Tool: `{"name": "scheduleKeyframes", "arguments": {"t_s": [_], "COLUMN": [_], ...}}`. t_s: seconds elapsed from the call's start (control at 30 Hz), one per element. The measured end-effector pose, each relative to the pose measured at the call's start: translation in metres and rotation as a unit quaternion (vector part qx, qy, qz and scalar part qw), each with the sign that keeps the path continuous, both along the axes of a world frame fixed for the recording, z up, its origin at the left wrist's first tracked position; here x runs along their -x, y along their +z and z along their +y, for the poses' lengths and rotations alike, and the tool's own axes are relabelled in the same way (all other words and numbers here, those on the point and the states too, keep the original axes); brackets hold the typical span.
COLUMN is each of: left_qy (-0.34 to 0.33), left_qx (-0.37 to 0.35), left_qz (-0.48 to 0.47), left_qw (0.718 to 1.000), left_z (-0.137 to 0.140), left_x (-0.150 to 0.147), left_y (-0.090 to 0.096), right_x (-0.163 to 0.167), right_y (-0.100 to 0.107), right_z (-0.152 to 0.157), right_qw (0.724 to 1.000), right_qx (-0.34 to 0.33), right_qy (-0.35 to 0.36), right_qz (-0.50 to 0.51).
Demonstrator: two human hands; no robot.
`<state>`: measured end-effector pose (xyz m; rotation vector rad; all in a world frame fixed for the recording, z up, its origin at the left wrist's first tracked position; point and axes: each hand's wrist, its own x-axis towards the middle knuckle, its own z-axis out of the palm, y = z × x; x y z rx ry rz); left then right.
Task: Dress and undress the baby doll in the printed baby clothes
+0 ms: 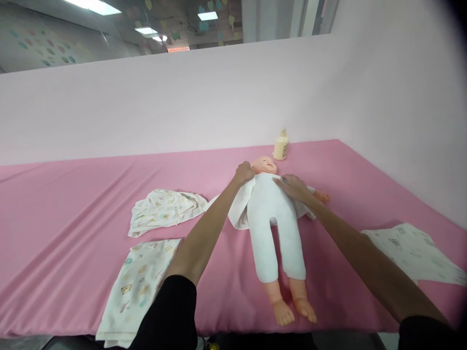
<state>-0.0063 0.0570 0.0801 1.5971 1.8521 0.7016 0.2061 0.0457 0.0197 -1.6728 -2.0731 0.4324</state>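
A baby doll [278, 243] lies face up on the pink table, its bare feet toward me. Its torso and legs are white. A white shirt [241, 206] is spread open beneath its upper body, with one flap out at each side. My left hand [244, 171] is closed at the shirt's collar, beside the doll's head [264, 164]. My right hand [294, 187] rests across the doll's upper chest near the shoulder, fingers stretched and apart. Past my right wrist, the doll's hand [323, 196] sticks out of a sleeve. The doll's other arm is hidden behind my left forearm.
Printed baby clothing [166, 209] lies crumpled at the left, with a folded printed cloth [140, 282] nearer the front edge. Another pale printed cloth [412, 250] is at the right. A pump bottle [281, 146] stands by the back wall. The pink cover [73, 233] is wrinkled.
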Motion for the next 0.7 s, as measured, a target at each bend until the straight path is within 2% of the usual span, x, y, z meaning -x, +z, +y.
{"name": "scheduleKeyframes", "arguments": {"t_s": [0.17, 0.33, 0.47, 0.53, 0.7], "left_qy": [-0.018, -0.052, -0.117, -0.134, -0.186], "left_qx": [-0.015, -0.018, -0.021, -0.001, -0.022], "left_qz": [0.082, 0.145, 0.251, 0.280, 0.254], "left_qw": [0.996, 0.988, 0.961, 0.951, 0.949], "left_z": [-0.001, -0.015, -0.049, -0.070, -0.112], "left_x": [-0.022, -0.024, -0.019, -0.017, -0.017], "left_y": [0.001, 0.007, 0.018, 0.022, 0.026], "right_x": [0.000, -0.001, -0.007, -0.013, -0.038], "right_y": [-0.004, -0.006, -0.005, -0.004, -0.005], "right_z": [0.000, -0.003, -0.011, -0.016, -0.022], "right_qw": [1.000, 0.999, 0.997, 0.997, 0.999], "right_qx": [-0.014, -0.022, -0.043, -0.041, 0.004], "right_qy": [0.017, 0.009, 0.015, 0.012, -0.035], "right_qz": [0.011, 0.026, 0.054, 0.058, 0.024]}}
